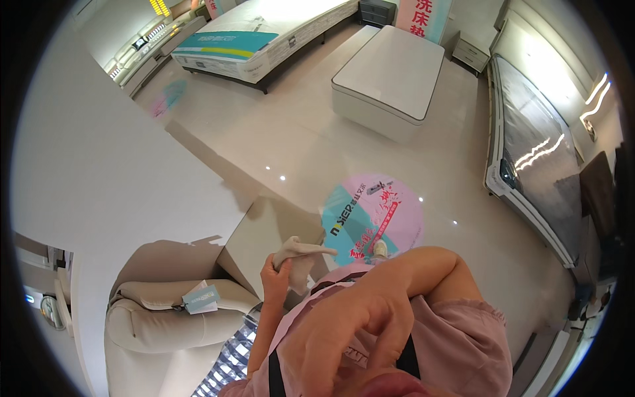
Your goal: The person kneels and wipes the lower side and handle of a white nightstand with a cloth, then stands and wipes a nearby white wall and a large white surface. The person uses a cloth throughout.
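Observation:
My left hand [277,279] is closed around a beige cloth [296,258], which hangs loosely from the fingers beside the pink clothing on my front. Close under the camera, my right hand [354,322] is raised before my face with its fingers bent. No object shows in it, but its fingertips are partly hidden. Below the cloth stands a beige box-like surface [268,223]. A light leather sofa [163,317] with tags [201,299] on it is at the lower left.
A white wall [124,173] fills the left. A round printed floor sticker [372,218] lies by my shoe [380,248]. Farther off are a small mattress on a base [392,74], a large mattress [278,44], a nightstand [470,53] and a plastic-covered bed [536,139] at the right.

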The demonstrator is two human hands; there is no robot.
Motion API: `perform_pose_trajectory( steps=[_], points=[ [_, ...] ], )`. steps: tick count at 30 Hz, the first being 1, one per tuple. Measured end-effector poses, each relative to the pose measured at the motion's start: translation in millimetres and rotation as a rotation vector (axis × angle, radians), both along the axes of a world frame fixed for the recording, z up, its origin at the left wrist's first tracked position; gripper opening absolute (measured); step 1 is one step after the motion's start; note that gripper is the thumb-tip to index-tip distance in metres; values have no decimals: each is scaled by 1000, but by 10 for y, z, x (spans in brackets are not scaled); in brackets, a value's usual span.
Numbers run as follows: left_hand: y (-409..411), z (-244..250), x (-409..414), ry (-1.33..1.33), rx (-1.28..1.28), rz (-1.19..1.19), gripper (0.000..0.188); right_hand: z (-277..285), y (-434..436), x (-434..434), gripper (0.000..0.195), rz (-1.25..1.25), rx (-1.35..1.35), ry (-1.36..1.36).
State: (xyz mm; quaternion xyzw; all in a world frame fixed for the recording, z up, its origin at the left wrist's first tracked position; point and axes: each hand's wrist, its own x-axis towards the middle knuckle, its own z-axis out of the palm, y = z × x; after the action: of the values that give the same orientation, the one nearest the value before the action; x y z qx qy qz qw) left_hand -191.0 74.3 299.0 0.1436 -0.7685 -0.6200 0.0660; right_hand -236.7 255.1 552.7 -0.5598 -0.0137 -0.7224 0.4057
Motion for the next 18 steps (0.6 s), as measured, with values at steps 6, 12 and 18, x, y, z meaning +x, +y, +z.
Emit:
perform_pose_trajectory(
  steps=[6,12,18],
  points=[
    [841,76,-414,-42,89,91,15,-70,1075,-510,22,-254,12,212],
    [2151,281,-1064,58,215,-91,17,-840,2383,-1085,29,-1060,923,422],
    [3186,595,-1573,67,-52,-365,15,-1580,3384,-1077,57,-1614,1545,771]
  ],
)
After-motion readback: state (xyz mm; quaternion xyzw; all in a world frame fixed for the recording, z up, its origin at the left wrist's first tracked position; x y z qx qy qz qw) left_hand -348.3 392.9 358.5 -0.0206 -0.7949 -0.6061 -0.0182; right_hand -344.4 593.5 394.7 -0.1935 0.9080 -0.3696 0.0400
